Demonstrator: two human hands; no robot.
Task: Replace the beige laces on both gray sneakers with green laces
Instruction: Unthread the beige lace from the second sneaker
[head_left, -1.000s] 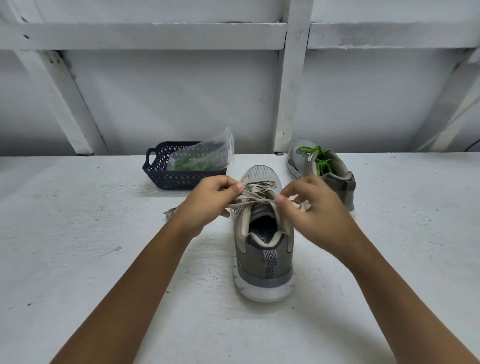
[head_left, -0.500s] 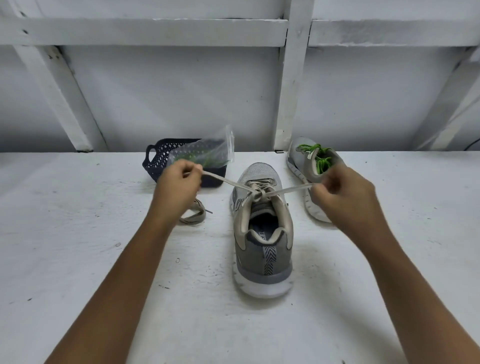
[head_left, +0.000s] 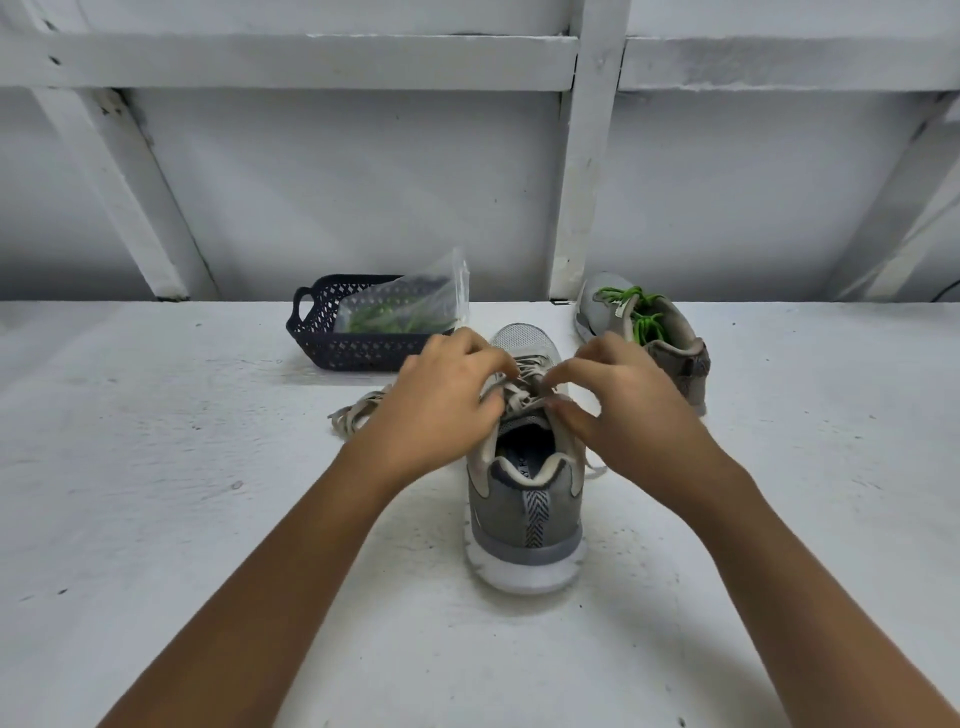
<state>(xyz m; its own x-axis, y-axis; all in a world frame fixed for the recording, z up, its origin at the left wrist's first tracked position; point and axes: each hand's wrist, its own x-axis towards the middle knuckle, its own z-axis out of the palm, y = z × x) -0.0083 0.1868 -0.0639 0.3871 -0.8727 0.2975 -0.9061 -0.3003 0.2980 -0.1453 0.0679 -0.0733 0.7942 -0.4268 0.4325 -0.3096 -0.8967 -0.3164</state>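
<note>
Beige laces (head_left: 522, 397), soft and limp, sit atop the near gray sneaker (head_left: 524, 488) mid-table. Left hand (head_left: 441, 410) and right hand (head_left: 628, 410) each pinch them closed; best gripped near the eyelets.

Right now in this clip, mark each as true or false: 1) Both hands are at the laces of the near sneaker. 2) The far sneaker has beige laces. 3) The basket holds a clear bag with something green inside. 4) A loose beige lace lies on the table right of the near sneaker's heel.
1) True: the left hand and right hand work the beige laces on the near sneaker.
2) False: the far sneaker has green laces.
3) True: the basket holds the clear bag.
4) False: the loose beige lace lies left of the sneaker, beside the left hand.
</note>
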